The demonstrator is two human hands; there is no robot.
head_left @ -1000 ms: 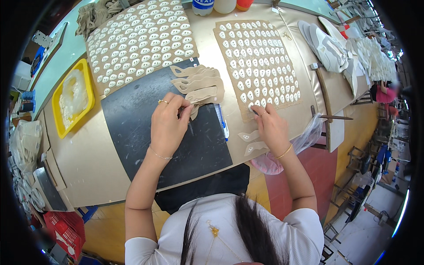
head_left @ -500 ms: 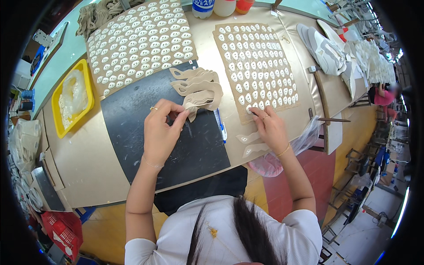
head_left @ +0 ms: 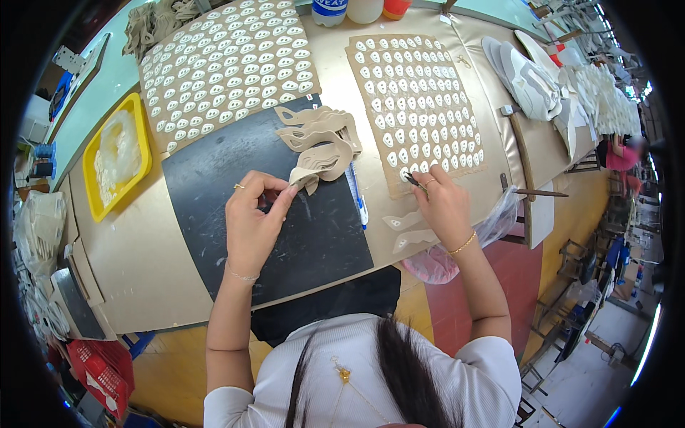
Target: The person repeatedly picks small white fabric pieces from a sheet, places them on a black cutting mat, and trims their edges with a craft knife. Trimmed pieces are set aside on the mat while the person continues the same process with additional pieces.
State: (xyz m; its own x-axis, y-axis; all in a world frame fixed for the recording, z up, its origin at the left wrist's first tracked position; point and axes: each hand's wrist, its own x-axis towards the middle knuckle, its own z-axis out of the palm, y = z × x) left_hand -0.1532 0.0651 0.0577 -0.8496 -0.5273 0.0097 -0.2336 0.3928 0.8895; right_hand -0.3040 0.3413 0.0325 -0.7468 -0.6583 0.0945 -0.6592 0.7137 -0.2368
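My left hand (head_left: 253, 217) pinches the near tip of a tan cut piece between thumb and forefinger. That piece belongs to a fanned stack of wavy tan pieces (head_left: 335, 152) with cut-out holes, lying on a black mat (head_left: 207, 196). My right hand (head_left: 444, 207) is closed on dark tweezers (head_left: 412, 178), whose tip is over the near edge of a brown sheet (head_left: 394, 190). Rows of small white oval pieces with holes cover this sheet. Below my right hand lie two tan pieces (head_left: 410, 241), with a white oval showing on at least one.
A larger brown sheet (head_left: 169, 148) of white ovals lies at the far left. Beside it stands a yellow tray (head_left: 148, 146) with a plastic bag. A pen (head_left: 362, 207) lies by the mat. Bottles (head_left: 328, 11) stand at the back; pale shoe parts (head_left: 524, 85) and a metal rod (head_left: 542, 193) are at right.
My left hand has drawn slightly left and down, with the tan piece's tip still in its fingers. My right hand has shifted a little right and down, and the tweezers now show more.
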